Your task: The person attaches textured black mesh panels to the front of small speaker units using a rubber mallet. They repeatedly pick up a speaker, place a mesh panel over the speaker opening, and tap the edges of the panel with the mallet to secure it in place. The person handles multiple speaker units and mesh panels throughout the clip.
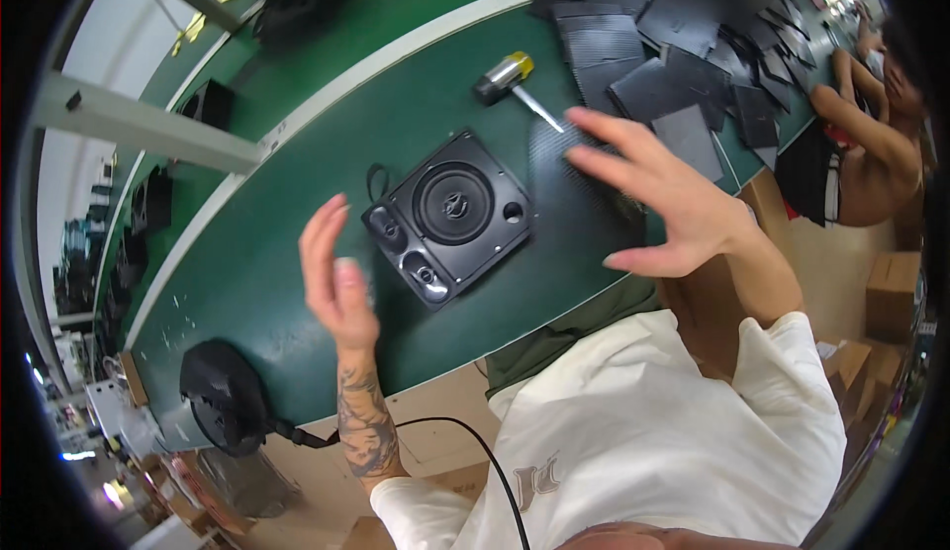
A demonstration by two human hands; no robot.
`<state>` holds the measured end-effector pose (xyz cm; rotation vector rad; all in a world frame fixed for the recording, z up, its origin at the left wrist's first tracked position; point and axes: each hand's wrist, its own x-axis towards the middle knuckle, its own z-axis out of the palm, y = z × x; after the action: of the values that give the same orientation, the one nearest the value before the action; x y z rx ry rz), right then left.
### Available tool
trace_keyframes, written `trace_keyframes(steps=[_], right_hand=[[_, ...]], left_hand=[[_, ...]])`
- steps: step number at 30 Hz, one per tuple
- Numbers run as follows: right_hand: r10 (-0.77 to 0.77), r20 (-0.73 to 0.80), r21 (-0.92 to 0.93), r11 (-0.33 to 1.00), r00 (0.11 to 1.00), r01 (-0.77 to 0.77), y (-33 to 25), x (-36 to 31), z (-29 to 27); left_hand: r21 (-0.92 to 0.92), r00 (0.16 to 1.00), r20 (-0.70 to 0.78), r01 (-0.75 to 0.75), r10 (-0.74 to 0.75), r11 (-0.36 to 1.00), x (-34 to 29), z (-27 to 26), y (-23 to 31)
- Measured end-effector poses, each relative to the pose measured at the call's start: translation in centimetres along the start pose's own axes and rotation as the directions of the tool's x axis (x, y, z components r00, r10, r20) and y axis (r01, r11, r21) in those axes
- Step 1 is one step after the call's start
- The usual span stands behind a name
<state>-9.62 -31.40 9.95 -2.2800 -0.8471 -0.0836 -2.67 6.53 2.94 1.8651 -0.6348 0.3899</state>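
A black speaker (507,197) lies face up on the green tabletop, turned at a slant. It has one large round cone, two smaller drivers at its near left side and a round hole at the right. A black strap loop (377,182) shows at its far left edge. My left hand (336,278) hovers just left of the speaker, fingers stretched and holding nothing. To the right, my right hand (668,194) is spread open above a dark mesh panel (566,179). Beyond its fingertips rests a mallet (505,77) with a yellow and black head and a metal handle.
Many flat black panels (678,21) are heaped at the far right of the green table (267,293). A black mesh bag (223,397) sits at the near left. A grey metal post (148,120) rises at the far edge. Another person (856,144) sits at the right.
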Motion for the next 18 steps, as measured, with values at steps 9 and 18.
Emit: trace_keyframes(steps=[9,18], right_hand=[[0.07,-0.066,-0.198,0.977,0.995,-0.082,-2.5,6.9,3.3],[0.064,0.001,-0.277,0.959,0.998,-0.061,-4.1,6.6,4.9]], left_hand=[[0.078,0.973,0.223,0.034,-0.051,0.996,-0.8,0.5,-0.7],[-0.036,0.934,0.342,0.121,-0.101,0.992,-1.7,0.8,0.7]])
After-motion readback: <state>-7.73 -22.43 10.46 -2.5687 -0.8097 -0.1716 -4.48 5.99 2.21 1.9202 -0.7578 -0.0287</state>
